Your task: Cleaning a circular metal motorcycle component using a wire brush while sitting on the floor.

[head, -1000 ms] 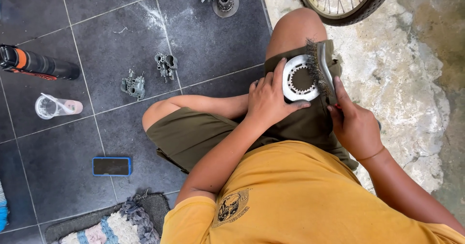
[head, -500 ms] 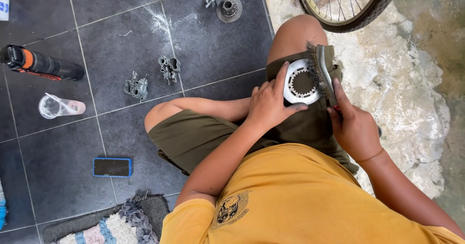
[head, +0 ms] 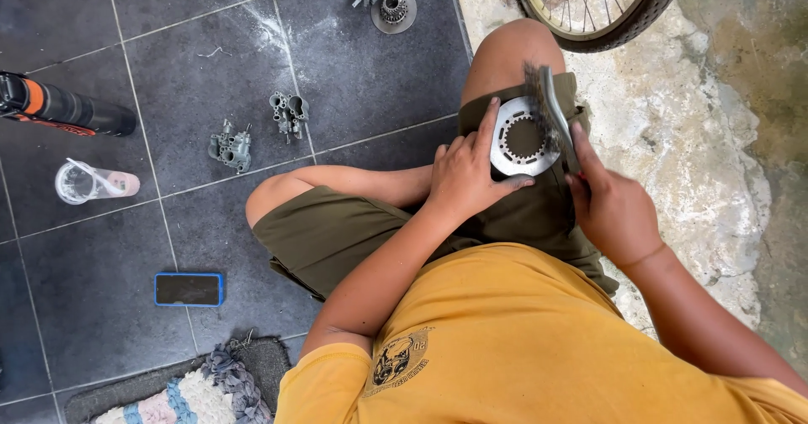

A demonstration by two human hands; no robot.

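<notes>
On the person's right thigh, seen from the head camera, a flat metal ring plate (head: pixel 523 138) with a toothed inner edge is lying against the olive shorts (head: pixel 337 230). The left hand (head: pixel 467 176) is pressing on it, fingers spread apart, the forefinger reaching up along the plate's left rim and the thumb lying across its lower edge. The right hand (head: pixel 610 205) is gripping the handle of a wire brush (head: pixel 551 113), fingers curled tightly round it, while the bristle head is resting on the plate's right side. Over on the dark floor tiles (head: pixel 101 306), two small grey metal castings (head: pixel 231 145) are sitting near the bent left knee, with a blue-edged phone (head: pixel 188 288) lying flat nearer the rag rug (head: pixel 189 390). A bicycle wheel (head: pixel 602 7) is standing beyond the right knee, on the pale stone.
</notes>
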